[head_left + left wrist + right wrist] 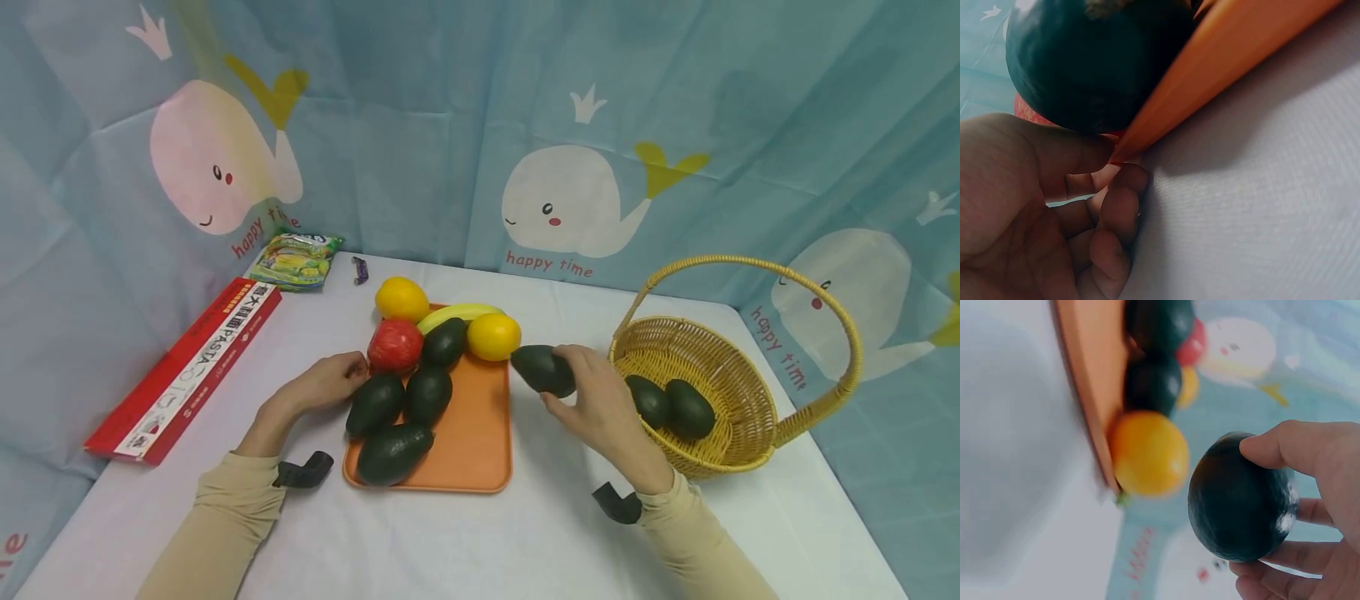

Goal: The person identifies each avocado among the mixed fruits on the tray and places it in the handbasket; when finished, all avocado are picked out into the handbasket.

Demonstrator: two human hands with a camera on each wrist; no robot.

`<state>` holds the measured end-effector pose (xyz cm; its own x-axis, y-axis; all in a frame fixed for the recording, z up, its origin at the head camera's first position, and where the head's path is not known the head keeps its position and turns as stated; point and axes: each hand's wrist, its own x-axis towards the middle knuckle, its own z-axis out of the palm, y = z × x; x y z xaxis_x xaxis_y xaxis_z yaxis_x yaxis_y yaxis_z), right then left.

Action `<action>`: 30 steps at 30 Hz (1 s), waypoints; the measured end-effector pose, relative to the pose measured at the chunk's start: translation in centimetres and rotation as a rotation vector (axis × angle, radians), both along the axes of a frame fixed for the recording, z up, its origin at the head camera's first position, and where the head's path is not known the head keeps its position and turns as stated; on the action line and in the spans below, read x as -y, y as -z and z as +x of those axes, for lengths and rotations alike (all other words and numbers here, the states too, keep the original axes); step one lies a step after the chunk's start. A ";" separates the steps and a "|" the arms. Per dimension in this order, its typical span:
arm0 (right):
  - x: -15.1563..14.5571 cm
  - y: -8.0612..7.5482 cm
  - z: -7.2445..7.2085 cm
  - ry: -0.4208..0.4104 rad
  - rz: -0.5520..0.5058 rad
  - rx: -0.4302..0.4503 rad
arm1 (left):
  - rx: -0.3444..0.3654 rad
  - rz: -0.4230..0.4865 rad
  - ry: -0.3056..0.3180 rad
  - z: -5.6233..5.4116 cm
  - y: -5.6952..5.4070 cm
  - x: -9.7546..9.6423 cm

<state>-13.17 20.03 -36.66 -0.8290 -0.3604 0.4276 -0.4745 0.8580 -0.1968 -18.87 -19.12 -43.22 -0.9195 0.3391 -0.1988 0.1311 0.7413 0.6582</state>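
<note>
My right hand (606, 410) grips a dark green avocado (542, 369) between thumb and fingers, in the space between the orange tray (476, 429) and the wicker basket (738, 362). The right wrist view shows this avocado (1238, 500) close up, fingers curled around its side. My left hand (327, 382) is at the tray's left edge; in the left wrist view its thumb and fingers pinch the tray rim (1175, 94). Several avocados (396, 454) lie on the tray beside a red round fruit (395, 345). Two more avocados (690, 410) sit inside the basket.
Toward the tray's back are two yellow lemon-like fruits (492, 337) and a banana (463, 312). A long red pasta box (187, 371) lies on the left, with a green snack packet (295, 260) and a small purple wrapper (360, 270) behind. The basket's tall handle (750, 263) arches upward.
</note>
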 end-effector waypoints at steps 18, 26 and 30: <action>-14.7 -2.9 -0.2 0.507 -0.162 0.030 | 0.000 0.009 0.004 0.1 -0.2 0.0; -17.9 -1.7 -0.1 0.612 -0.096 0.173 | 0.007 0.004 0.000 0.2 -0.3 -0.1; -18.6 -1.0 -0.2 0.596 -0.019 0.196 | 0.007 0.003 -0.006 0.2 0.0 -0.1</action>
